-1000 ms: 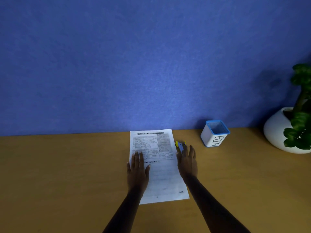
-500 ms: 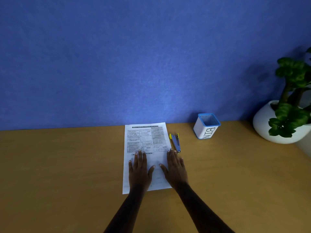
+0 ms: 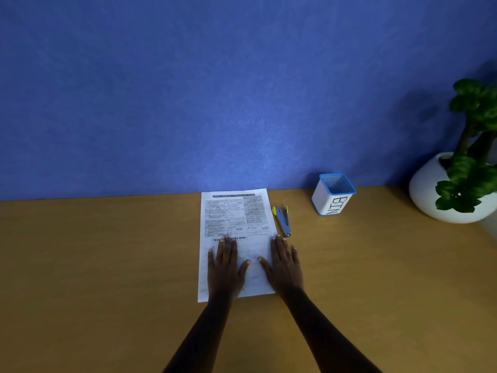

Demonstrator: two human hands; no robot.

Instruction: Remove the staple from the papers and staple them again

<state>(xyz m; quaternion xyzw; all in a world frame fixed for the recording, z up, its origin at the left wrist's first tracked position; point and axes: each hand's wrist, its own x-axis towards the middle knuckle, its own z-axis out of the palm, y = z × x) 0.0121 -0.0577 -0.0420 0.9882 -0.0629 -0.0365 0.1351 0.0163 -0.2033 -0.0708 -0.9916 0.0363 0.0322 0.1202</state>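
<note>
Both hands lie flat with fingers spread, holding nothing: the left hand (image 3: 224, 267) on the white printed papers (image 3: 236, 224), the right hand (image 3: 283, 265) over their right edge. The papers rest on the brown wooden bench (image 3: 107, 265). Just beyond the right hand lies a grey-and-yellow stapler (image 3: 282, 220); farther right stands a white blue-rimmed bin (image 3: 333, 195).

Colours, desk scene
Papers (image 3: 236, 219) white, black print in grey boxed tables; stapler (image 3: 282, 220) grey-blue, yellow ends; bin (image 3: 332, 196) white, blue rim and base, black "BIN" lettering; pot (image 3: 433, 192) white, plant (image 3: 473, 146) green; table (image 3: 107, 265) tan wood; wall (image 3: 188, 90) plain blue.
</note>
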